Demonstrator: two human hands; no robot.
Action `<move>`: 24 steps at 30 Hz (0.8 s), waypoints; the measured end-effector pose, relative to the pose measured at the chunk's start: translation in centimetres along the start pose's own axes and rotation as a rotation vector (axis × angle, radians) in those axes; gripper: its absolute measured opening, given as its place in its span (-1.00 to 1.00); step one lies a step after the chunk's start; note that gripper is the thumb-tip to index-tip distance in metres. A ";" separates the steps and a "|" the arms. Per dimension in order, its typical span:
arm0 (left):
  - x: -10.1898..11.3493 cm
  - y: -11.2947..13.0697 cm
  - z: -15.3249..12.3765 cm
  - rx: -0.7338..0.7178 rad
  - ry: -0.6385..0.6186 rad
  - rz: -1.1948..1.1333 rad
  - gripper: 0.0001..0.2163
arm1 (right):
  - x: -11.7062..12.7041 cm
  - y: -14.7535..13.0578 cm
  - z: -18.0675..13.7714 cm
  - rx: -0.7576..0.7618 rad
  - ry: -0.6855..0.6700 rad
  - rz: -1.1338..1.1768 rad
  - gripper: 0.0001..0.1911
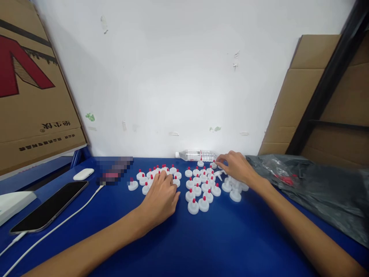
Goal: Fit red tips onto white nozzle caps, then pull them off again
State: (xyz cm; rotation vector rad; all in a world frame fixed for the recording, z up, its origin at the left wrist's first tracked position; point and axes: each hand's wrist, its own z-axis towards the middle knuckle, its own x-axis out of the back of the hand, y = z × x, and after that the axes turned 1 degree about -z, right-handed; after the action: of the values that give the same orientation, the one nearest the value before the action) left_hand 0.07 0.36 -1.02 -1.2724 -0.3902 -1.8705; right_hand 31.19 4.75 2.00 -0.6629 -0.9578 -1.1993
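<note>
My left hand (163,196) is closed, its fingers curled down over a left cluster of white nozzle caps with red tips (146,188). What its fingertips hold is hidden behind the hand. At the back right, my right hand (235,167) bends its fingers in a pinch beside a red-tipped cap (213,165). I cannot make out what lies between those fingers. Under the right wrist sit several white caps without red tips (235,195). A middle group of red-tipped caps (193,207) stands upright between my hands, near a small white nozzle piece (219,175).
A clear plastic bottle (196,155) lies against the wall. To the left are a phone (50,206) with a white cable (66,219) and a white case (83,174). Dark plastic sheeting (314,192) covers the right side. Cardboard boxes (37,111) flank the blue table (201,246).
</note>
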 end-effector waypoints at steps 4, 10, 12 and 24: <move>-0.1 0.0 0.1 -0.005 -0.026 0.001 -0.78 | 0.5 0.2 0.0 0.148 -0.112 0.155 -0.72; 0.0 0.0 0.1 -0.031 -0.065 -0.044 -0.78 | 0.7 0.7 -0.1 0.139 -0.173 0.148 -0.73; 0.0 0.0 0.1 -0.039 -0.074 -0.082 -0.78 | 0.6 1.0 -0.1 0.130 -0.203 0.124 -0.74; -0.3 -0.4 0.2 -0.100 0.005 -0.210 -0.79 | 1.7 0.7 -0.1 0.009 -0.019 0.111 -0.75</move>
State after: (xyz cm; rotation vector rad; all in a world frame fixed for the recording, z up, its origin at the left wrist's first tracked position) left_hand -0.04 0.89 -1.15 -1.3360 -0.4472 -2.0917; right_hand 32.02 3.99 3.52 -0.7122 -0.9299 -1.0916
